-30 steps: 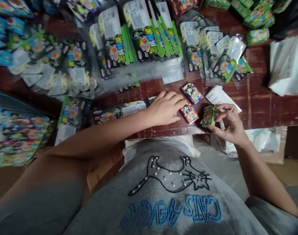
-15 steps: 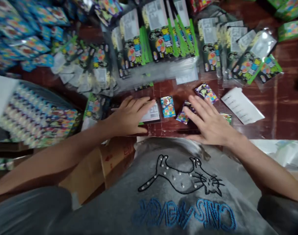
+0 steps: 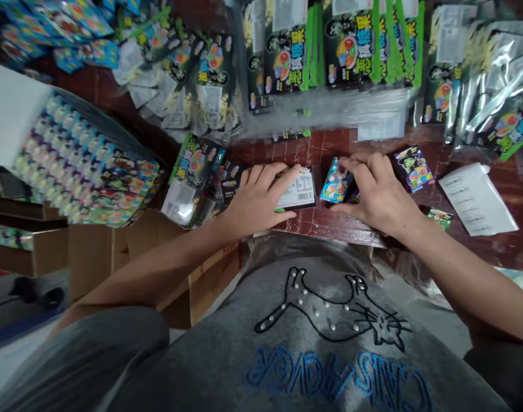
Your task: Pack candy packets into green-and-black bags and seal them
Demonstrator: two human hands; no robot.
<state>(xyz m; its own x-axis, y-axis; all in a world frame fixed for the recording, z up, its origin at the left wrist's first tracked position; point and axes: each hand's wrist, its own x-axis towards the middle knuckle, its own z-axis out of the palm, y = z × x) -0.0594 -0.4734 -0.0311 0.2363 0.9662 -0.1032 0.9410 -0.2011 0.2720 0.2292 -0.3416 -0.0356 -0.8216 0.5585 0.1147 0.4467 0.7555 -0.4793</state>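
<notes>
Your left hand [image 3: 261, 197] lies palm down near the table's [image 3: 317, 225] near edge, over a dark pouch with a white label [image 3: 303, 191]; fingers loosely extended, thumb set apart, nothing pinched. Your right hand [image 3: 379, 191] is just right of it, also by the near edge: fingers curled, thumb-to-finger gap narrow, fingertips at the right side of the blue box [image 3: 332, 186]. Can't tell whether they grip it. A darker box shows partly under that hand. The blue box lies just right of the labelled pouch. Right of your right hand: purple box [image 3: 414, 168], green box [image 3: 440, 217] partly behind your wrist, white paper [image 3: 479, 199]. Stacked pouches [image 3: 282, 57] line the far edge; blue boxes [image 3: 76, 23] heap at the far left corner.
</notes>
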